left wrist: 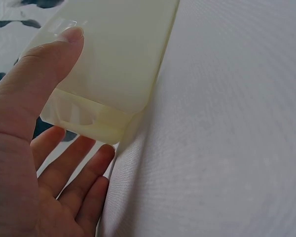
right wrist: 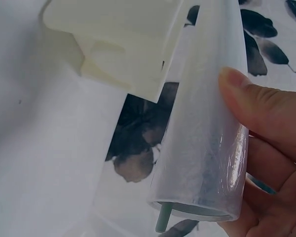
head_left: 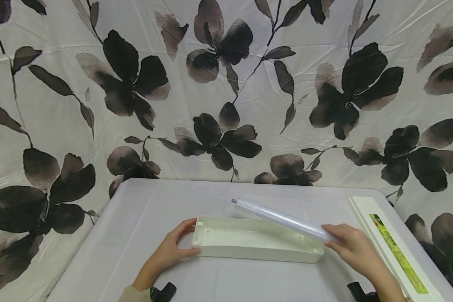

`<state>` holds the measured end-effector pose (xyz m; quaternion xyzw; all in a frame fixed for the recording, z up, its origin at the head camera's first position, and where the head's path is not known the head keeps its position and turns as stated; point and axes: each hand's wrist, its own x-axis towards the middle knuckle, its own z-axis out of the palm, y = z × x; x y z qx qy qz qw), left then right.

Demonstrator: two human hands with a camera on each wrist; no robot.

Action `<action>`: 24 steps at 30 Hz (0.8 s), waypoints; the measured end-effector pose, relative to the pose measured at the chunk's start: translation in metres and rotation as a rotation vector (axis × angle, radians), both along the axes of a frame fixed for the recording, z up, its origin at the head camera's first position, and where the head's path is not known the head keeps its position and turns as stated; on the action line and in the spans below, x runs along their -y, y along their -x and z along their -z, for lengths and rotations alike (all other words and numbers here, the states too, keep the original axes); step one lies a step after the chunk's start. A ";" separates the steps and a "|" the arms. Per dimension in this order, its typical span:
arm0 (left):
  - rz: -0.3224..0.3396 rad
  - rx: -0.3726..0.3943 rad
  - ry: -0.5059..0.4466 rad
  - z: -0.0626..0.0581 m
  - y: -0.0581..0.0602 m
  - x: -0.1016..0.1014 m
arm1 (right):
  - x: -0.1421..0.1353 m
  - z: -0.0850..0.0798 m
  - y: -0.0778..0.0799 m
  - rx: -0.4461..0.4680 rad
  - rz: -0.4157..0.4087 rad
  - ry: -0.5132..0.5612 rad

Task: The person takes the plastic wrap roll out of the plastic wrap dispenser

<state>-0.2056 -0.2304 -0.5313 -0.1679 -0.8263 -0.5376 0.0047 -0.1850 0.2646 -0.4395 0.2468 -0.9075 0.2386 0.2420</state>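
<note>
A long open cream plastic box [head_left: 256, 253] lies on the white table, its hollow side up. My left hand [head_left: 171, 247] holds the left end of this box, thumb on the front wall and fingers around the end. My right hand [head_left: 356, 247] grips the right end of a roll of cling film [head_left: 277, 217]. Tilted, the roll slants above the box, its left end higher and reaching past the back wall. In the right wrist view, thumb and fingers wrap the film, and a thin greenish rod [right wrist: 164, 218] pokes out of the tube's end.
On the right side of the table [head_left: 136, 201] lies a long white lid [head_left: 362, 206] with a yellow-green label [head_left: 398, 253], close to my right forearm. Behind the table hangs a white cloth with dark flowers [head_left: 215, 142].
</note>
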 end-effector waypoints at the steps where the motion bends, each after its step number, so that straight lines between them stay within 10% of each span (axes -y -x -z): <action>1: 0.000 0.001 0.000 0.000 0.000 0.000 | -0.001 0.001 -0.001 -0.012 0.005 0.002; 24: 0.003 -0.017 -0.003 0.000 -0.001 0.000 | -0.020 0.010 -0.026 0.014 0.192 0.037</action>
